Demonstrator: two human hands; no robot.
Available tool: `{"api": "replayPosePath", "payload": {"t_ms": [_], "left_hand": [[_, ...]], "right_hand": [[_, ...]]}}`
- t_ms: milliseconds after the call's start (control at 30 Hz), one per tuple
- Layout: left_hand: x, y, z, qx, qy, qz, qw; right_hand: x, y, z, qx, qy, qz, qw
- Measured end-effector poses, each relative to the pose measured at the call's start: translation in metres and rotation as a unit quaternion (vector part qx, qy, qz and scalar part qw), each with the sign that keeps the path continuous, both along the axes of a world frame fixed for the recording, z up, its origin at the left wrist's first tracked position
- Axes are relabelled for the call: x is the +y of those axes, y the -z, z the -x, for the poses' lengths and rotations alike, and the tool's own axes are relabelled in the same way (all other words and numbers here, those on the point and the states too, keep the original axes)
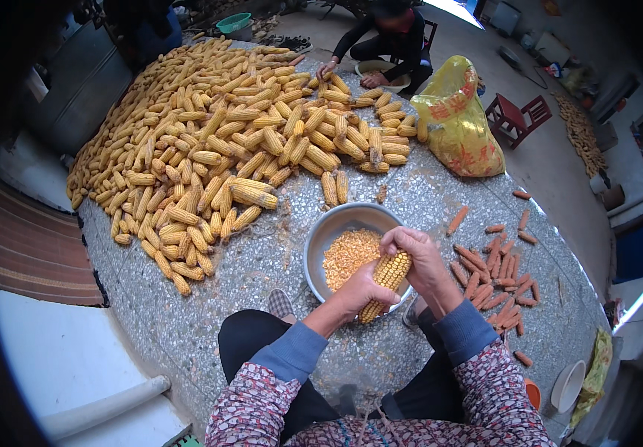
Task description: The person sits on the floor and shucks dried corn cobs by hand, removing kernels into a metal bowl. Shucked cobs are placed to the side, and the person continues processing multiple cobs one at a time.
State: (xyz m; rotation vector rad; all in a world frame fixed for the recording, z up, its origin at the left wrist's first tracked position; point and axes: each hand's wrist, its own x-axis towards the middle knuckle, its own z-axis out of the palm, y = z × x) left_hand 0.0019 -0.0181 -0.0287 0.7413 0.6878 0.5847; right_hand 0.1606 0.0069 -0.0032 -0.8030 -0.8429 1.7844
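Observation:
A dried yellow ear of corn (391, 272) slants between my two hands, over the near right side of a metal basin (313, 246). My left hand (362, 290) wraps the lower part of the ear, its thumb lying across the rows. Around the upper end my right hand (419, 260) is closed, with fingers bent over the tip. Most kernels still sit on the cob in the part I see; the side under my hands is hidden. Loose corn kernels (349, 254) cover the bottom of the basin, which stands on the speckled floor between my feet.
A large heap of corn ears (232, 128) spreads ahead and left. Stripped reddish cobs (500, 279) lie to the right. Beyond stand a yellow plastic sack (458, 123) and a red chair (514, 120). Another person (394, 39) sits at a pale basin (363, 67), one hand at the heap.

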Motion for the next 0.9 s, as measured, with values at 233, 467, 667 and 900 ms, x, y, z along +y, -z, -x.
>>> {"api": "replayPosePath", "payload": {"t_ms": [233,467,667,900], "left_hand": [[0.003,-0.004,0.004,-0.050,0.001,0.029,0.998],[-0.001,-0.005,0.000,-0.041,-0.001,0.021,0.999],[-0.004,-0.008,-0.007,-0.010,-0.032,-0.016,0.999],[-0.001,-0.008,-0.003,-0.007,-0.045,-0.009,0.999]], "right_hand": [[-0.005,-0.018,0.004,-0.054,0.001,-0.036,0.998],[-0.003,-0.007,0.005,-0.123,0.031,-0.061,0.990],[0.000,-0.003,0.009,-0.165,0.063,-0.078,0.981],[0.002,-0.004,0.006,-0.039,0.033,-0.020,0.998]]}}
